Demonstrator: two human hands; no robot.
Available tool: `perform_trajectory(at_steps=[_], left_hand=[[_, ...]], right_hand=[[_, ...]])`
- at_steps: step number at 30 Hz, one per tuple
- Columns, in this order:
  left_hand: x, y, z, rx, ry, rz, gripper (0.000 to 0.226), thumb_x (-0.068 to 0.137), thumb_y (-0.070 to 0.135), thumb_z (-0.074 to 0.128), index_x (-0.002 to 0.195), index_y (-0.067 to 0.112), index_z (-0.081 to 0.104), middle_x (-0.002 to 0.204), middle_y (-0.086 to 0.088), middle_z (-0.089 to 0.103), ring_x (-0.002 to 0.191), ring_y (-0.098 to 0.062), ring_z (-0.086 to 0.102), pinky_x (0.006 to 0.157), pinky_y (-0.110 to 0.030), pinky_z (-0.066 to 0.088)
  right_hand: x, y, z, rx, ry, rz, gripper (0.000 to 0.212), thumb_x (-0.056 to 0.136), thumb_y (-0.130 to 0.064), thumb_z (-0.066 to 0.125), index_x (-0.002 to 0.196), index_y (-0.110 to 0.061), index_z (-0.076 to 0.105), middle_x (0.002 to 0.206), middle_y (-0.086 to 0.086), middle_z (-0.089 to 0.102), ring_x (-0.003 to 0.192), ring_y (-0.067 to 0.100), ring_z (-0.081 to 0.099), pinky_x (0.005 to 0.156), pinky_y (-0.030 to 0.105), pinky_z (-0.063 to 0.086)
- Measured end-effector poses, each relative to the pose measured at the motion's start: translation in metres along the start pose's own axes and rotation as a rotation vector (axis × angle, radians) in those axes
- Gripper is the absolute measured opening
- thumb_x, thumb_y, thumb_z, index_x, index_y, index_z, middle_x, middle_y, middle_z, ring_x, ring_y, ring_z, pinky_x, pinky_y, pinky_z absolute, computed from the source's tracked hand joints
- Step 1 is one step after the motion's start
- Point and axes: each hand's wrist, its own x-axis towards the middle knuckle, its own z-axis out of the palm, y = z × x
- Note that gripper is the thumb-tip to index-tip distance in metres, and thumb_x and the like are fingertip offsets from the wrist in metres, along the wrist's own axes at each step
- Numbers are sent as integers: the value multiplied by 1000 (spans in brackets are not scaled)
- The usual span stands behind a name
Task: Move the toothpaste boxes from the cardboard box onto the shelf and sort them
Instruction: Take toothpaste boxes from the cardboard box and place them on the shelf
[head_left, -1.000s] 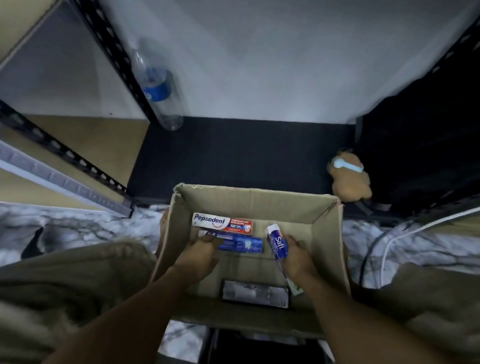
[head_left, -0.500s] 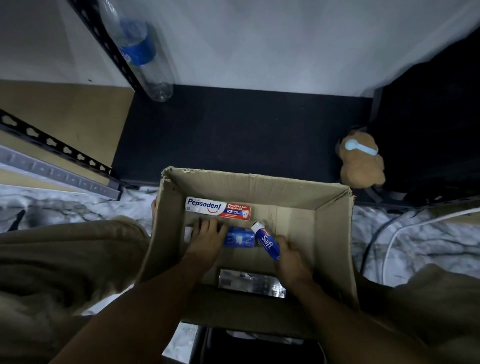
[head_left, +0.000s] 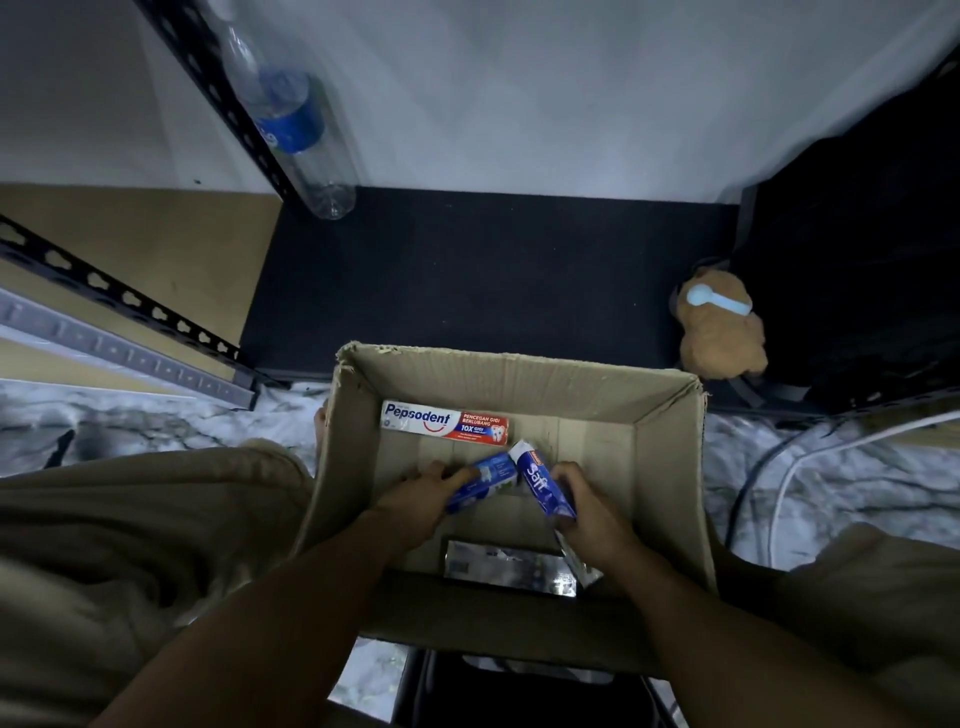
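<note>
Cardboard box (head_left: 670, 467) with toothpaste boxes (head_left: 445, 422) inside

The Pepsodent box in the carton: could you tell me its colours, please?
The Pepsodent box is white with blue lettering, red on the right; head view.

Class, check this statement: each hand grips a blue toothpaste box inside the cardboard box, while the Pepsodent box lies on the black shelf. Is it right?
One detail is wrong. The head view shows the Pepsodent box lying inside the cardboard box, near its far wall, not on the black shelf. The left hand does grip a blue box, the right hand the blue Saff box.
</note>
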Motion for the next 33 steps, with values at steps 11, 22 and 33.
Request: perform_trajectory(at_steps=[11,22,33], left_hand=[[-41,-2,-92,-17,119,98,61,97,34,56,150,43,28,147,-6,44,123,-23,52,105,-35,43],[-125,16,-185,-58,280,182,49,96,24,56,133,52,39,138,-2,51,109,-15,60,90,-37,56],[-239,71,-245,-140,669,405,39,94,20,62,119,48,49,133,11,58,108,-6,61,91,-38,53]], right_hand=[[-20,-57,-61,400,33,-124,38,85,-7,74,104,-39,66,119,0,67,94,12,69,72,27,57],[-89,-115,-129,451,134,-329,38,83,6,71,108,-22,69,109,1,73,91,13,71,73,24,55],[-197,-175,-224,163,496,-577,47,75,-11,82,103,-47,71,103,-8,71,77,5,66,76,25,54]])
